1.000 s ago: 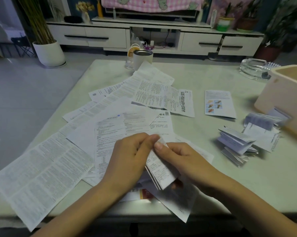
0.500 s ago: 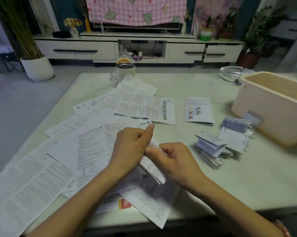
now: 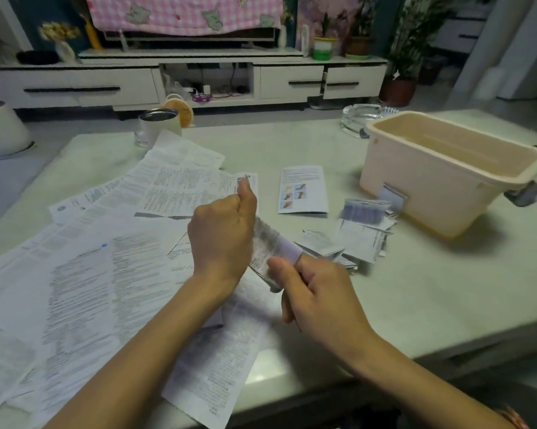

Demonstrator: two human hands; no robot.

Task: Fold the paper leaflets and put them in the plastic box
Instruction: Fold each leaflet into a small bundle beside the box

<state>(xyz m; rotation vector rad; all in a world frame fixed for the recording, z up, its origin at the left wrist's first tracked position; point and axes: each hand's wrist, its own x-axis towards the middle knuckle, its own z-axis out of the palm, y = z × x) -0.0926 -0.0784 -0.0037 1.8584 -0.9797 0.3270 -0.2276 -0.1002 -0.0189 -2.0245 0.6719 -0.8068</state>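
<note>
Both hands hold one folded leaflet (image 3: 268, 247) above the table's near middle. My left hand (image 3: 222, 233) grips its upper end, thumb raised. My right hand (image 3: 315, 294) pinches its lower end between thumb and fingers. Unfolded printed leaflets (image 3: 84, 274) lie spread over the table's left half. A pile of folded leaflets (image 3: 358, 239) lies right of my hands, in front of the pale plastic box (image 3: 440, 187), which stands open at the right. Its inside shows no leaflets from this angle.
A small picture leaflet (image 3: 302, 188) lies flat at mid table. A steel cup (image 3: 158, 125) and a small fan (image 3: 182, 111) stand at the far edge. A glass ashtray (image 3: 363, 119) sits behind the box. The table's front edge runs just under my forearms.
My hands have lifted the folded leaflet and moved it to the right, toward the pile. The camera has swung right, bringing the whole box into view.
</note>
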